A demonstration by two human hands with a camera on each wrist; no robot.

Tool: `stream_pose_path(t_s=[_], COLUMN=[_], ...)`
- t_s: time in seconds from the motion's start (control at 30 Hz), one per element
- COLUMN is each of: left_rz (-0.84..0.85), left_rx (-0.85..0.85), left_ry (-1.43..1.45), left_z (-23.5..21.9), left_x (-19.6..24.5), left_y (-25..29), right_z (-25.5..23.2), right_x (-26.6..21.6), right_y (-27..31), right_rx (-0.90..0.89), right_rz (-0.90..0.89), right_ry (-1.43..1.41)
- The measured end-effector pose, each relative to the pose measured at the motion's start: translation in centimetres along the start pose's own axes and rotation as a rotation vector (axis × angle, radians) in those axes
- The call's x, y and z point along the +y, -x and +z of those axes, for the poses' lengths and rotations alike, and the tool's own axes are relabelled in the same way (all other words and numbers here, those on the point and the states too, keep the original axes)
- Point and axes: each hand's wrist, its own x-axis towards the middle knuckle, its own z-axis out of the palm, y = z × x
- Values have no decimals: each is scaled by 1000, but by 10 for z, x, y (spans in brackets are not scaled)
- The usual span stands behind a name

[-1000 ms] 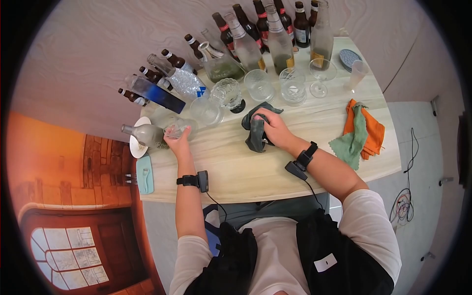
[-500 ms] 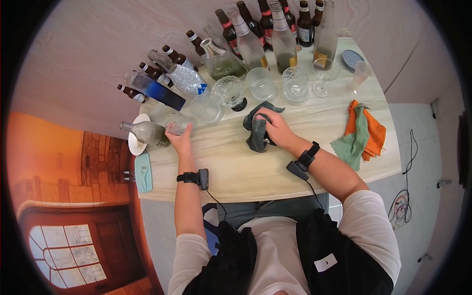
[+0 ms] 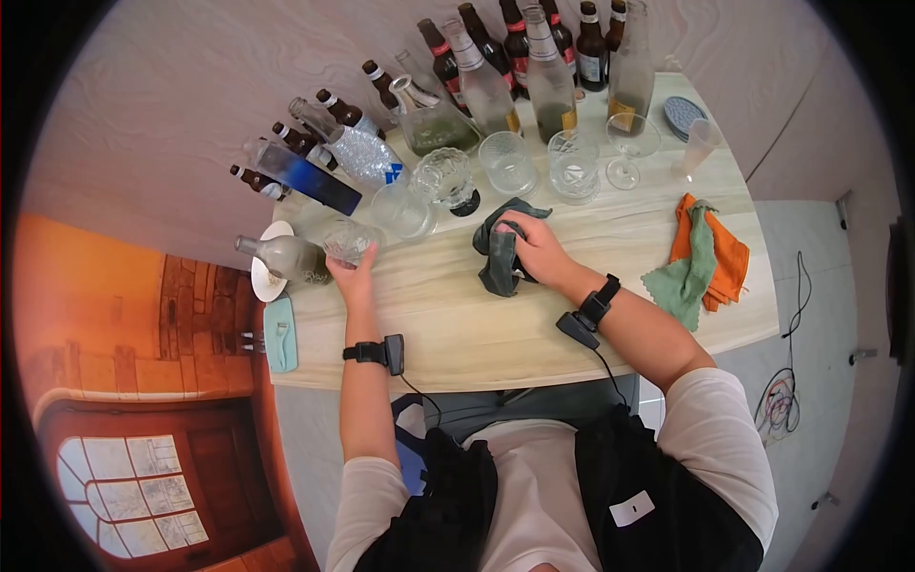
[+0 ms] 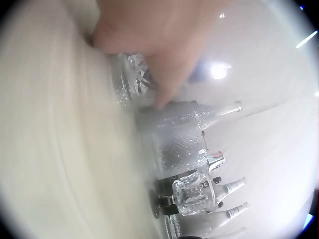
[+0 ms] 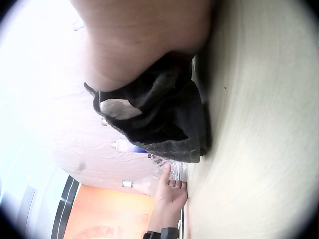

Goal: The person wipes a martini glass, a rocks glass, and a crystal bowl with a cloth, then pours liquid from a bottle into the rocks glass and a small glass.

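At the table's left, the left hand [image 3: 353, 274] has its fingers and thumb around a clear cut-glass tumbler [image 3: 347, 240], which shows below the hand in the left wrist view [image 4: 137, 74]. A rounded clear bottle [image 3: 291, 259] is just left of that hand. Near the middle of the table the right hand [image 3: 538, 250] grips a bunched dark grey cloth [image 3: 498, 259]. In the right wrist view the cloth [image 5: 164, 119] hangs from the fingers beside the tabletop, partly wrapping them.
Glasses [image 3: 508, 164] stand in a row behind the hands, with brown bottles [image 3: 591, 52] and clear bottles further back. Orange [image 3: 729, 257] and green [image 3: 701, 262] cloths lie at the right. A white plate [image 3: 267, 281] and a teal item [image 3: 281, 336] are at the left edge.
The left hand has shifted slightly, with its fingers now lower on the tumbler. The right hand and the grey cloth look nearly the same.
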Motion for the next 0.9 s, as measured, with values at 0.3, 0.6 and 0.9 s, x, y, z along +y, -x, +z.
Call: stream_pose_path(t_s=[0.3,0.6,0.9], left_rz=[-96,-333,-280], left_rx=[-6,-281,-281], left_ry=[490,710,478], left_z=[10,46,56], left_x=[32,34,38], left_y=[50,68,76], right_z=[1,0,0], right_x=[0,1,0], right_y=[1,0,-1], right_rx=[16,11,-6], right_rz=[13,26,50], right_ry=[-7,27,42])
